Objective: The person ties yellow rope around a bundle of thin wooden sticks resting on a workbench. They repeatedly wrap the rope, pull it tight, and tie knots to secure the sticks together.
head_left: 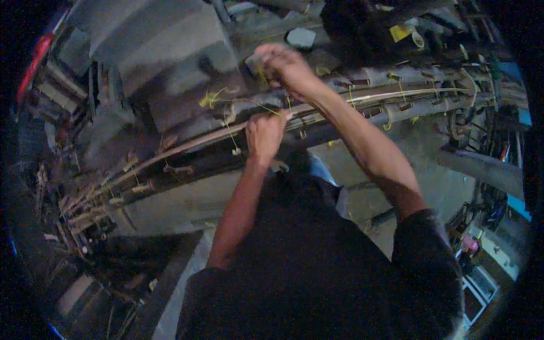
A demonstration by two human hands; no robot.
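Well, a bundle of long thin strips [362,99] stretches from the left right across, a yellow tuft [209,100] lying just beyond it, and a yellow strand [260,106] runs to the left hand [265,135], curled closed on it at the strips. Farther right, the right hand [286,65] (too blurred to tell whether it grips anything) hangs raised beyond the bundle, near a pale flat piece [301,38].

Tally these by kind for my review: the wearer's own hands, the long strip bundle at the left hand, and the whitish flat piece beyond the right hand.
Hands (left hand, right hand): 2
Long strip bundle: 1
Whitish flat piece: 1
Total: 4
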